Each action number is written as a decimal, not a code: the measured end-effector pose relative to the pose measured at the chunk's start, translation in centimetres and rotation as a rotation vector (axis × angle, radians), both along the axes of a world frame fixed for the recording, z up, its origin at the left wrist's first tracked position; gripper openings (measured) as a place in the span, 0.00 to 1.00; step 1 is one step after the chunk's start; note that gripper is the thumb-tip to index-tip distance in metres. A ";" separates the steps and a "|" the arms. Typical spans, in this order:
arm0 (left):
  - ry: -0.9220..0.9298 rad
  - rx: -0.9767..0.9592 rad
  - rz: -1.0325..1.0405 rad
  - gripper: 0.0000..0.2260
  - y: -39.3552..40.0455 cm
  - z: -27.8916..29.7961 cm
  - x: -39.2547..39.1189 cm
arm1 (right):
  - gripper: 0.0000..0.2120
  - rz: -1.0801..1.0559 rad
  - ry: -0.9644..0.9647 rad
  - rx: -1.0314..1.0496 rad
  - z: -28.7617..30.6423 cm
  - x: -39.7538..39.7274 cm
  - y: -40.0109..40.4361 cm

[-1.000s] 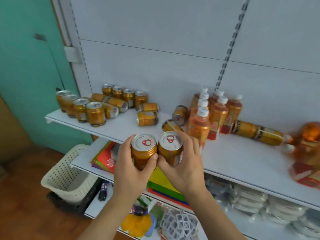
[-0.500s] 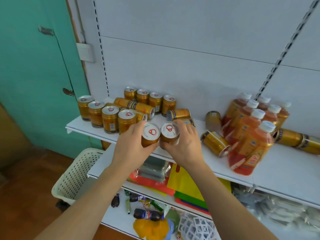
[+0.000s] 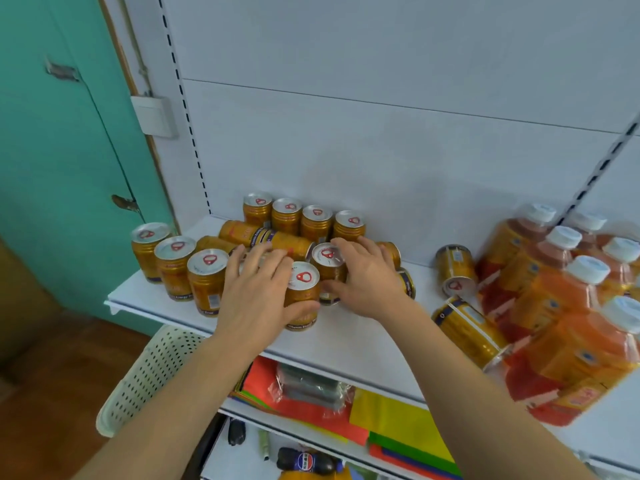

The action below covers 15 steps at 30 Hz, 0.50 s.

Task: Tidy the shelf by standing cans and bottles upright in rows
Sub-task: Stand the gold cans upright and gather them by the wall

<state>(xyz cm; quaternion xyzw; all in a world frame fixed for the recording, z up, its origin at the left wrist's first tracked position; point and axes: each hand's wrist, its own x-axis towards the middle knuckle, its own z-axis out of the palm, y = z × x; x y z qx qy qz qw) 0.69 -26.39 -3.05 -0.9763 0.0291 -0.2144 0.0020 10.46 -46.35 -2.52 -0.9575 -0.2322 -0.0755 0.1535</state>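
Observation:
Two gold cans stand upright on the white shelf (image 3: 346, 344). My left hand (image 3: 258, 292) wraps the front can (image 3: 302, 292). My right hand (image 3: 367, 278) grips the can (image 3: 327, 263) just behind it. A front row of upright gold cans (image 3: 173, 265) stands left of my hands, and a back row (image 3: 301, 220) lines the wall. Between the rows lie toppled cans (image 3: 263, 237). More toppled cans (image 3: 455, 270) lie to the right, next to upright orange bottles (image 3: 554, 292) with white caps.
A green wall and door (image 3: 52, 168) close off the left side. A perforated cream basket (image 3: 145, 379) sits on the floor below the shelf's left end. The lower shelves hold coloured paper (image 3: 398, 424), packets and a dark soda bottle (image 3: 304, 460).
Both hands moved forward and left with their cans, from in front of the shelf edge onto the shelf beside the front row. The cans now rest on the shelf surface.

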 end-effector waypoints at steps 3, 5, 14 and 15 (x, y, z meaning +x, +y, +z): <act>0.000 0.039 -0.023 0.40 -0.1 -0.4 0.2 | 0.42 -0.012 -0.031 -0.099 -0.4 0.7 0.1; 0.013 0.065 -0.015 0.41 -0.2 -0.5 0.1 | 0.43 -0.035 -0.033 -0.145 -0.8 0.3 0.2; 0.034 0.012 -0.029 0.46 -0.8 1.0 0.1 | 0.44 -0.207 -0.107 -0.136 0.8 -2.7 -0.2; 0.008 -0.007 -0.060 0.45 -1.1 1.3 0.2 | 0.42 -0.237 -0.128 -0.122 0.9 -3.6 -0.4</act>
